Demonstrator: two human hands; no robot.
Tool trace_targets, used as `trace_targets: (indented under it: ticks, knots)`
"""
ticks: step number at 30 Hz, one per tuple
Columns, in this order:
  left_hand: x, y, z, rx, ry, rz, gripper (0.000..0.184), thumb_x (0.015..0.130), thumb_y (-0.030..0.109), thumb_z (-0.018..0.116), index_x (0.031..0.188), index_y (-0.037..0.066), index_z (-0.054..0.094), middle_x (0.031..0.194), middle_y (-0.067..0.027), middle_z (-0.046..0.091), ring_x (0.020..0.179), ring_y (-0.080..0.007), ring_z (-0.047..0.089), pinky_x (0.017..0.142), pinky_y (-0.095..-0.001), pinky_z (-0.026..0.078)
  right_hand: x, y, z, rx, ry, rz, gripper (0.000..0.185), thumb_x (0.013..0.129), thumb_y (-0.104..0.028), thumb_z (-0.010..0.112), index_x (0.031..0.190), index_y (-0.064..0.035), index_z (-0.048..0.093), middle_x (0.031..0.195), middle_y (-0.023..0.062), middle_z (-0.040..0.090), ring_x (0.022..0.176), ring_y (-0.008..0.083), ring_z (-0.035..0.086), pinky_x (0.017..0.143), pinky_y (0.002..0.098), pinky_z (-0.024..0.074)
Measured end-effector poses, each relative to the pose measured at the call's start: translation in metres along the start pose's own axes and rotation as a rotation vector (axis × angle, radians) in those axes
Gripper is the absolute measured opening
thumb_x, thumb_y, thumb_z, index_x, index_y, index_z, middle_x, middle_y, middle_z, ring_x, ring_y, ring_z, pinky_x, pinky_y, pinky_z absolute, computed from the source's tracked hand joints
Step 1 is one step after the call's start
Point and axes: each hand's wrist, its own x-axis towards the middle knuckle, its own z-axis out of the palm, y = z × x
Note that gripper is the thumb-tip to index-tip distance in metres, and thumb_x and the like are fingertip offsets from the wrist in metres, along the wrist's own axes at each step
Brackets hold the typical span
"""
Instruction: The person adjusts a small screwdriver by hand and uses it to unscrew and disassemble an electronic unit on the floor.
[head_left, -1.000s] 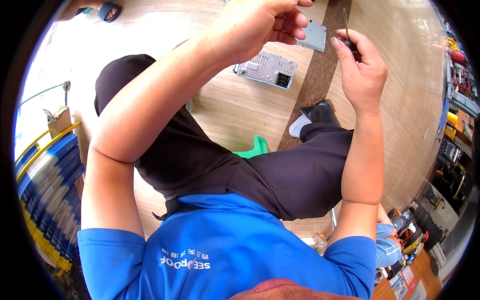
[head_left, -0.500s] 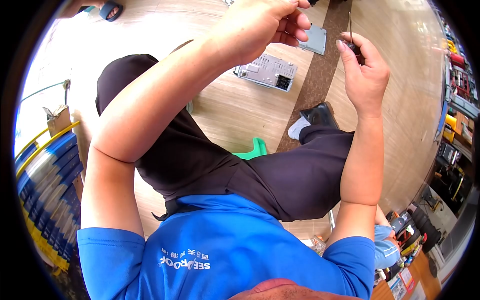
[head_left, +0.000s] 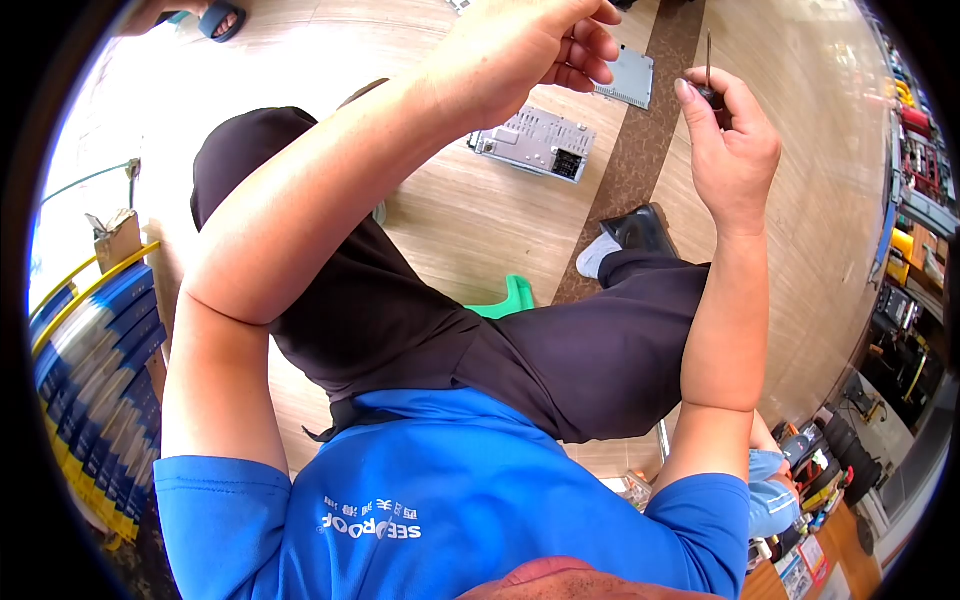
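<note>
At the top edge, my left hand [head_left: 550, 50] has its fingers curled in. Its thumb and index fingertips come together right at the frame's border, so whatever they pinch is hidden. My right hand [head_left: 735, 150] grips a screwdriver [head_left: 709, 62] by its dark handle between thumb and fingers, the thin shaft pointing up. Below my left hand, a silver metal box-shaped unit [head_left: 535, 140] with a black connector lies on the floor. Behind my left fingertips is a flat grey metal plate [head_left: 630, 77].
A green plastic piece [head_left: 505, 300] shows between my legs. At left stands a rack of blue packages [head_left: 100, 380]. Shelves with tools [head_left: 915, 170] line the right side. Another person's sandalled foot [head_left: 220, 20] is at top left; another person in light-blue clothing [head_left: 770, 490] is at lower right.
My right hand and the screwdriver have shifted very slightly right and down. My left hand has barely moved, its curled fingers much the same.
</note>
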Motion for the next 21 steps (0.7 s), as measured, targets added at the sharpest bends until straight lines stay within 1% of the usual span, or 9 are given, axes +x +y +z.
trace_targets:
  ticks: [5,9,11,12,14,15,17,19,21]
  knots:
    - [0.003,-0.002,-0.003,0.132,-0.007,-0.012,0.029,0.104,0.032,0.055,0.103,0.004,0.061,0.085,-0.0047,0.063,0.076,-0.0182,0.064,0.071,-0.0320,0.053,-0.001,0.000,0.001,0.027,-0.021,0.056,0.012,0.088,-0.009,0.076,0.096,-0.0024,0.070,0.076,0.0033,0.067,0.062,0.0085,0.056,0.058,0.0251,0.0466]
    - [-0.002,0.007,0.010,0.312,0.033,-0.054,0.028,0.103,0.030,0.057,0.104,0.002,0.062,0.085,-0.0047,0.064,0.076,-0.0158,0.064,0.070,-0.0300,0.053,-0.004,-0.003,0.005,0.039,-0.034,0.071,0.011,0.088,-0.009,0.077,0.094,-0.0028,0.070,0.073,0.0019,0.065,0.060,0.0074,0.053,0.056,0.0247,0.0448]
    - [-0.007,0.011,0.017,0.556,0.021,-0.004,0.027,0.102,0.028,0.059,0.103,0.001,0.063,0.086,-0.0040,0.066,0.075,-0.0123,0.063,0.070,-0.0269,0.052,-0.005,-0.004,0.007,0.040,-0.088,0.100,0.012,0.088,-0.009,0.076,0.095,-0.0020,0.069,0.076,0.0041,0.066,0.063,0.0094,0.056,0.059,0.0258,0.0464]
    - [-0.009,0.010,0.015,0.540,-0.040,0.056,0.029,0.101,0.026,0.061,0.108,-0.002,0.064,0.091,-0.0050,0.069,0.078,-0.0101,0.063,0.071,-0.0255,0.053,-0.005,-0.005,0.008,0.040,-0.089,0.100,0.012,0.088,-0.009,0.076,0.095,-0.0020,0.069,0.076,0.0041,0.066,0.063,0.0094,0.056,0.059,0.0258,0.0464]
    - [-0.009,0.007,0.015,0.578,-0.065,0.093,0.029,0.100,0.025,0.062,0.112,-0.002,0.064,0.094,-0.0057,0.070,0.080,-0.0103,0.064,0.073,-0.0256,0.053,-0.004,-0.007,0.012,0.036,-0.115,0.027,0.013,0.088,-0.007,0.076,0.098,-0.0017,0.070,0.081,0.0073,0.068,0.068,0.0143,0.062,0.063,0.0286,0.0497]
    - [-0.009,0.007,0.018,0.618,-0.091,0.129,0.031,0.100,0.023,0.063,0.116,-0.003,0.063,0.096,-0.0063,0.071,0.083,-0.0106,0.064,0.074,-0.0257,0.053,-0.004,-0.008,0.014,0.035,-0.116,0.026,0.013,0.088,-0.007,0.076,0.098,-0.0017,0.070,0.081,0.0073,0.068,0.068,0.0143,0.062,0.063,0.0286,0.0497]
    - [-0.004,0.003,0.018,0.641,-0.105,0.185,0.030,0.098,0.020,0.066,0.116,-0.004,0.065,0.097,-0.0079,0.072,0.087,-0.0122,0.065,0.076,-0.0278,0.054,-0.001,-0.011,0.017,0.050,-0.134,-0.022,0.014,0.087,-0.006,0.074,0.101,-0.0024,0.072,0.087,0.0109,0.070,0.075,0.0216,0.068,0.068,0.0318,0.0525]
    - [-0.004,0.005,0.021,0.747,-0.163,0.349,0.022,0.096,0.016,0.068,0.107,-0.004,0.069,0.090,-0.0102,0.072,0.084,-0.0147,0.066,0.075,-0.0303,0.054,0.002,-0.014,0.018,0.032,-0.140,-0.058,0.015,0.087,-0.006,0.074,0.102,-0.0029,0.072,0.087,0.0117,0.070,0.076,0.0237,0.069,0.068,0.0325,0.0530]
    - [-0.007,0.016,0.032,0.848,-0.090,0.350,0.019,0.094,0.014,0.069,0.102,-0.004,0.069,0.088,-0.0129,0.072,0.082,-0.0175,0.067,0.075,-0.0319,0.054,0.007,-0.018,0.018,0.013,-0.142,-0.094,0.016,0.087,-0.005,0.074,0.103,-0.0035,0.073,0.087,0.0126,0.071,0.077,0.0258,0.069,0.069,0.0332,0.0535]
